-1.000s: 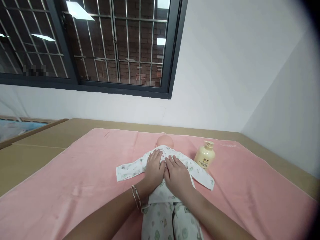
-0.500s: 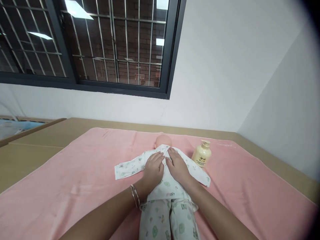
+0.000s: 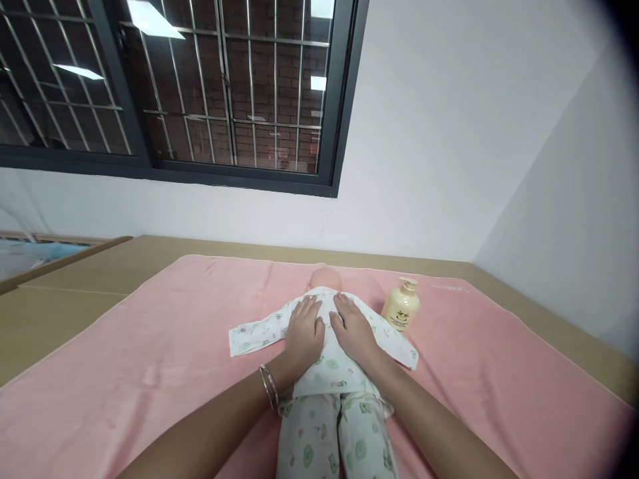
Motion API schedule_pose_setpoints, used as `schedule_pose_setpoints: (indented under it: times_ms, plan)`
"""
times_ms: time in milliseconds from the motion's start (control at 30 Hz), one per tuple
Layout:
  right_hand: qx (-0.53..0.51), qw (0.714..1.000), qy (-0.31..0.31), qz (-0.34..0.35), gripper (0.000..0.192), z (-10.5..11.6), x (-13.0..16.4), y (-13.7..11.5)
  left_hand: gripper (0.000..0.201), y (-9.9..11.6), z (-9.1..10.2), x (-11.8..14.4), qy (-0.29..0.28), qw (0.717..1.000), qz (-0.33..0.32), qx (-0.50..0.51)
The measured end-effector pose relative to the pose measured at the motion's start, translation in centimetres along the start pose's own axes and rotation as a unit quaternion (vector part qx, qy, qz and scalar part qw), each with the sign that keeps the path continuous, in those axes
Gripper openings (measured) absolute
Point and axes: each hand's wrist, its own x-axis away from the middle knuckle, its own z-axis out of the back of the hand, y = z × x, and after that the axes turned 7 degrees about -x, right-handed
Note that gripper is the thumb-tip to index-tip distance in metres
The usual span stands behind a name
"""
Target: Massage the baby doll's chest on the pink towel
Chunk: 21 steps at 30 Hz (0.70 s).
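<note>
A baby doll (image 3: 325, 277) lies on a pink sheet, its head toward the wall and its face not showing. It wears a white printed top (image 3: 327, 376) and matching trousers (image 3: 308, 432), with both sleeves spread out sideways. My left hand (image 3: 303, 332) rests flat on the left side of the top's upper part, fingers stretched toward the head. On the right side of the top lies my right hand (image 3: 353, 329), also flat with fingers extended. Two bangles circle my left wrist. Beside the doll's right-hand sleeve stands a pale yellow pump bottle (image 3: 401, 306).
The pink sheet (image 3: 150, 332) covers most of a tan table (image 3: 80, 293). A white wall (image 3: 424, 133) rises behind it, with a dark-framed, barred window (image 3: 234, 86). Something light blue (image 3: 40, 253) lies past the table's raised left edge.
My left hand has shifted slightly left, away from my right hand, and its fingers point more straight ahead. My right hand stays in nearly the same place. The doll and bottle look unmoved.
</note>
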Motion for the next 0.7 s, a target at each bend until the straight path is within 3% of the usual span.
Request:
schedule_pose_setpoints:
  times_ms: [300, 467, 567, 700]
  plan:
    - [0.104, 0.989, 0.073, 0.077, 0.039, 0.0, 1.3, -1.6, 0.051, -0.1, 0.0, -0.1, -0.018, 1.000, 0.024, -0.003]
    - [0.106, 0.984, 0.086, 0.114, 0.036, 0.0, 2.0, -1.7, 0.052, -0.2, -0.2, -0.1, -0.013, 0.999, 0.037, -0.007]
    - [0.077, 0.989, 0.073, 0.098, 0.036, 0.0, 1.9, -1.4, 0.050, -0.2, -0.1, -0.2, -0.021, 0.999, 0.030, -0.025]
    - [0.028, 0.999, 0.045, 0.003, 0.042, 0.2, 1.4, -1.3, 0.041, 0.1, 0.2, 0.0, -0.005, 0.998, -0.017, -0.053]
